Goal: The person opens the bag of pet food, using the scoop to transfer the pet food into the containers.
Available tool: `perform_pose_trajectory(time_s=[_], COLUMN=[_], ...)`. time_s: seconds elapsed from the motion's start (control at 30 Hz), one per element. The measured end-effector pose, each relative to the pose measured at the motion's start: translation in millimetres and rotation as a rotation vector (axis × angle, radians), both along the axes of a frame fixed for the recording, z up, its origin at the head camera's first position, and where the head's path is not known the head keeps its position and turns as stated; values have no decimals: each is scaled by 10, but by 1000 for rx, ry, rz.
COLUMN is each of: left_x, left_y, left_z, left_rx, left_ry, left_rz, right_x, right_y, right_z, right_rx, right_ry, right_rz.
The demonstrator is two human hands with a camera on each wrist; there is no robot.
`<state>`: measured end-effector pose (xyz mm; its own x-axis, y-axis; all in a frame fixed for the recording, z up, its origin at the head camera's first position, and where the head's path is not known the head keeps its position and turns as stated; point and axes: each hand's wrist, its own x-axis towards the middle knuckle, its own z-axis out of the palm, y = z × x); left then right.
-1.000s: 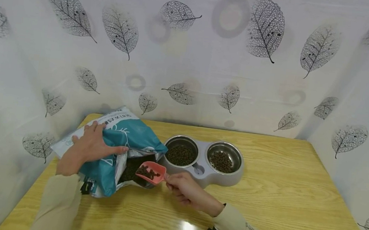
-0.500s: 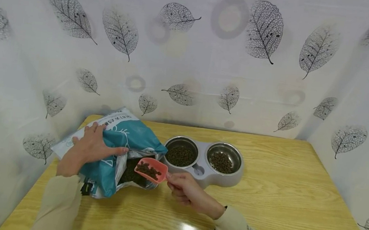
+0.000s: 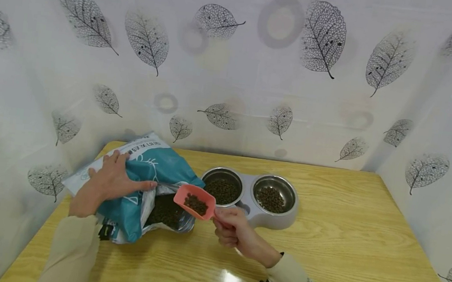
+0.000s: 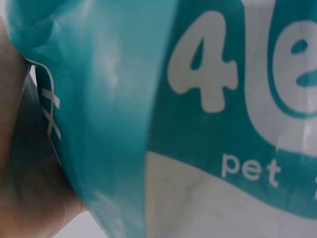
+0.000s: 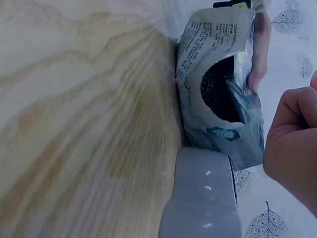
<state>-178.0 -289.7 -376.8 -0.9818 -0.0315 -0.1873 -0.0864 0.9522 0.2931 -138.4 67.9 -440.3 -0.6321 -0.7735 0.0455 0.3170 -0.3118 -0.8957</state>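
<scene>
A teal and white pet food bag (image 3: 171, 165) lies on its side at the left of the table, its mouth facing right with dark kibble (image 3: 164, 212) inside. My left hand (image 3: 112, 182) rests on top of it, fingers spread, thumb along the edge of the mouth. My right hand (image 3: 241, 234) grips the handle of a pink scoop (image 3: 181, 194) holding brown kibble. In the head view the scoop overlaps the bag's mouth and the left bowl's near edge. The left wrist view is mostly filled by the printed bag (image 4: 114, 99); the right wrist view shows the curled right hand (image 5: 297, 134).
Right of the bag stands a grey double feeder (image 3: 275, 220) with two steel bowls. Kibble lies in the left bowl (image 3: 225, 169) and the right bowl (image 3: 292, 194). A leaf-printed curtain (image 3: 232, 82) surrounds the back and sides of the wooden table (image 3: 343, 245).
The scoop with kibble has come up and out of the bag's mouth, moving right with my right hand. My left hand and the bag have stayed in place.
</scene>
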Motion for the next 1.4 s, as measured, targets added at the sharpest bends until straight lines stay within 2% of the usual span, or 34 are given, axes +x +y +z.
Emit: perform_pose_trajectory(time_s=[0.17, 0.33, 0.47, 0.57, 0.77, 0.93, 1.07, 1.17, 1.4], left_x=[4, 4, 8, 12, 16, 20, 26, 26, 10], left_y=[-2, -4, -2, -4, -11, -15, -13, -11, -8], left_z=[-10, -20, -18, -16, -7, -10, -18, -19, -10], left_rx=[8, 13, 8, 3, 4, 3, 7, 9, 9], left_ry=[2, 3, 7, 8, 9, 7, 1, 1, 0], left_rz=[-1, -2, -2, -2, 0, 1, 4, 3, -2], right_x=[-32, -73, -97, -110, -145, -160, -183, -208, -260], right_y=[124, 324, 506, 649, 905, 1090, 1224, 1312, 1441], right_z=[33, 35, 17, 1, 2, 36, 47, 44, 18], right_rx=[86, 230, 331, 411, 637, 860, 1016, 1113, 1275], right_ry=[64, 110, 184, 272, 496, 545, 628, 680, 763], right_rz=[-86, -189, -256, -317, -509, -655, -743, -780, -786])
